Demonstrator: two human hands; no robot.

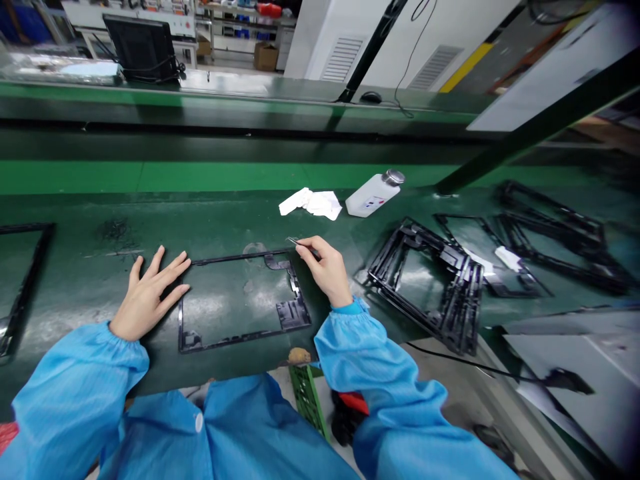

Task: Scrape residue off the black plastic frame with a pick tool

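Note:
A thin black rectangular frame (220, 343) lies flat on the green bench in front of me. My left hand (150, 293) is open, fingers spread, with its fingertips at the frame's upper left corner. Pinched in my right hand (325, 267) are slim tweezers (294, 241), their fine tip pointing left just above the frame's upper right corner. Most of the tool is hidden by my fingers. Black moulded pieces run along the frame's right side.
To the right lie a stack of black frames (465, 313) and more frames (565, 247) beyond it. A white bottle (373, 195) with a metal cap and crumpled white wipes (315, 203) are behind. Another frame (33, 280) and a dark tangle of scraps (114, 230) lie left.

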